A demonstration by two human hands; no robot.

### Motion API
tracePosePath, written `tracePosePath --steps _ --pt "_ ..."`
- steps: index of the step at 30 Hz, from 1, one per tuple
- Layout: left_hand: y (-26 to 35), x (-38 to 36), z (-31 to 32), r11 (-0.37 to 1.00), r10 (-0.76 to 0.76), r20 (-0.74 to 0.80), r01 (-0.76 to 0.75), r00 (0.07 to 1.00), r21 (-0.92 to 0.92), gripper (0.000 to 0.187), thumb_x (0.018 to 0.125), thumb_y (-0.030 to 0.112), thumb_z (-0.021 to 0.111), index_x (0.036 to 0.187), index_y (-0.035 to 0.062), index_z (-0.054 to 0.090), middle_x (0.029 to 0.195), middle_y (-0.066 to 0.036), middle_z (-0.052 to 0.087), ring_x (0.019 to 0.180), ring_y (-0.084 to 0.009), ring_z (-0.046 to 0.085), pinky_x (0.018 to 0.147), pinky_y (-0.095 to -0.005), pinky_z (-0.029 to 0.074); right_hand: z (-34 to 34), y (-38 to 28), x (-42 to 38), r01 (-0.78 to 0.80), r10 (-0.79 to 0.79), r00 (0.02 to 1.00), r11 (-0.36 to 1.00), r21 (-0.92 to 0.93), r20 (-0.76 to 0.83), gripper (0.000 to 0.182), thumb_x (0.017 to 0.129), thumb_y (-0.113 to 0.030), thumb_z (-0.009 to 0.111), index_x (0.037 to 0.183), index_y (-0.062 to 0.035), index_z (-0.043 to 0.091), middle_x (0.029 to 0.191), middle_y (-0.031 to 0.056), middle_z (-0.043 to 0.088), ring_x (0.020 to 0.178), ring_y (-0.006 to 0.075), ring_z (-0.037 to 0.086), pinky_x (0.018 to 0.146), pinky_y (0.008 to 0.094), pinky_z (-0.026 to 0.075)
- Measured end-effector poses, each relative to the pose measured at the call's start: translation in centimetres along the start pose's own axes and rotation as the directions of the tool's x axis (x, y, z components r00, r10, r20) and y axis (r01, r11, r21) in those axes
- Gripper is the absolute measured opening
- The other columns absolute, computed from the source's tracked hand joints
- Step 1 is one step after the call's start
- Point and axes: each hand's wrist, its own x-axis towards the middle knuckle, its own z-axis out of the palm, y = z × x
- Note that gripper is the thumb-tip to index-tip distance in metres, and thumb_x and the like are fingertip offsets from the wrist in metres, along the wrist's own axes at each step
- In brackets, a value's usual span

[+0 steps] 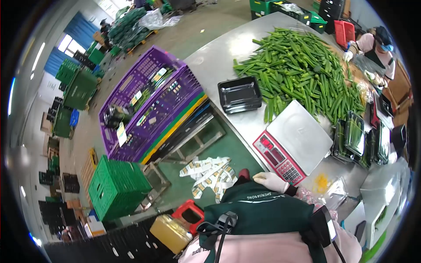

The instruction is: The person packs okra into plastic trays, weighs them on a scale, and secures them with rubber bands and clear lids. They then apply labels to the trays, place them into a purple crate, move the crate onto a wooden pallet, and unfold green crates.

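Note:
My right hand (268, 180), in a white glove, is in front of my dark green apron, close to the table edge and the scale. Its fingers are bent together, with nothing visible in them. My left hand is out of view. Just beyond the right hand sits a red digital scale (277, 158) with a bare metal weighing plate (300, 136). A stack of black plastic trays (240, 94) stands past the scale at the table edge. Behind them lies a large heap of green okra (302, 72). Packed trays of green vegetables (354, 133) lie right of the scale.
A purple crate (153, 105) holding packed trays stands left of the metal table (210, 57). Near it are a green crate (118, 186), label strips (210, 173) on the floor and a red stool (189, 212). Across the table, another person (375, 55) wears gloves.

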Motion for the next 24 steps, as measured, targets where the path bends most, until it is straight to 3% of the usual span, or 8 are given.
tracePosePath --steps 6,11,13,14,16,19,21,24 --pt "2.7 7.4 -8.8 1.0 0.014 -0.068 -0.016 0.998 -0.022 0.011 0.087 0.017 0.062 0.093 0.0075 0.064 0.082 -0.008 0.067 0.068 -0.0174 0.065 0.062 -0.0331 0.051 -1.6 -2.4 3.2 -0.031 0.032 0.997 0.999 0.017 -0.072 0.033 0.096 -0.028 0.059 0.115 -0.0022 0.066 0.107 0.0131 0.07 0.101 0.021 0.066 0.091 0.0303 0.049" --pt "10.0 24.3 -16.4 0.945 0.314 -0.155 -0.291 0.937 0.152 0.02 0.089 0.02 0.066 0.102 0.0054 0.07 0.091 -0.009 0.071 0.075 -0.0173 0.067 0.07 -0.0317 0.053 -2.5 -3.3 7.0 -0.011 0.008 0.978 1.0 -0.014 -0.21 0.035 0.095 -0.032 0.058 0.114 -0.0035 0.067 0.107 0.0144 0.07 0.1 0.0267 0.067 0.09 0.0338 0.051" --pt "18.8 28.2 -21.7 0.885 0.461 -0.222 -0.425 0.859 0.19 0.024 0.089 0.021 0.067 0.106 0.0045 0.072 0.094 -0.01 0.072 0.078 -0.0172 0.068 0.073 -0.0311 0.053 -2.8 -4.0 8.4 -0.054 0.04 0.946 0.998 -0.034 -0.322 0.035 0.095 -0.033 0.058 0.114 -0.0047 0.067 0.106 0.0152 0.07 0.1 0.0289 0.067 0.089 0.0355 0.052" --pt "23.8 24.8 -22.4 0.849 0.413 -0.315 -0.486 0.855 -0.206 0.028 0.091 0.014 0.067 0.116 0.002 0.069 0.1 -0.012 0.072 0.09 -0.0176 0.068 0.083 -0.0302 0.052 -3.1 -4.4 8.9 -0.068 0.049 0.923 0.997 -0.037 -0.381 0.035 0.094 -0.033 0.058 0.114 -0.0052 0.067 0.106 0.0154 0.07 0.099 0.0299 0.067 0.088 0.0362 0.052" --pt "33.2 22.7 -27.2 0.652 0.689 -0.303 -0.745 0.659 -0.137 0.028 0.093 0.007 0.06 0.12 -0.0021 0.065 0.105 -0.015 0.071 0.095 -0.0186 0.067 0.086 -0.0305 0.052 -4.5 -5.9 8.0 -0.093 0.074 0.864 0.996 -0.014 -0.499 0.033 0.094 -0.03 0.059 0.113 -0.005 0.068 0.106 0.0145 0.07 0.098 0.0269 0.067 0.088 0.0347 0.052" --pt "46.0 17.5 -31.7 0.478 0.826 -0.217 -0.851 0.52 -0.219 0.028 0.095 0.005 0.054 0.12 -0.0029 0.064 0.109 -0.019 0.07 0.1 -0.0234 0.068 0.088 -0.0329 0.052 -6.2 -4.9 5.2 0.048 0.121 0.602 0.981 0.187 -0.789 0.029 0.093 -0.026 0.061 0.11 -0.0033 0.069 0.105 0.0151 0.07 0.095 0.026 0.067 0.087 0.0342 0.051" --pt "52.8 13.9 -32.6 0.376 0.891 -0.176 -0.898 0.418 -0.229 0.028 0.097 0.002 0.05 0.121 -0.0036 0.063 0.109 -0.017 0.07 0.1 -0.022 0.068 0.088 -0.0316 0.052 -8.6 -4.2 1.1 0.031 0.16 0.263 0.984 0.174 -0.952 0.029 0.092 -0.025 0.063 0.11 -0.0032 0.069 0.105 0.0154 0.071 0.094 0.0233 0.068 0.085 0.0322 0.052" --pt "61.0 10.0 -30.1 0.283 0.94 -0.065 -0.869 0.336 -0.407 0.029 0.098 0.002 0.048 0.123 -0.0054 0.061 0.111 -0.015 0.069 0.1 -0.0204 0.067 0.089 -0.0298 0.05 -13.2 1.3 -6.9 0.233 0.434 -0.082 0.884 0.406 -0.897 0.029 0.091 -0.022 0.064 0.11 0.0003 0.068 0.1 0.0072 0.071 0.091 0.0137 0.064 0.079 0.0279 0.051"
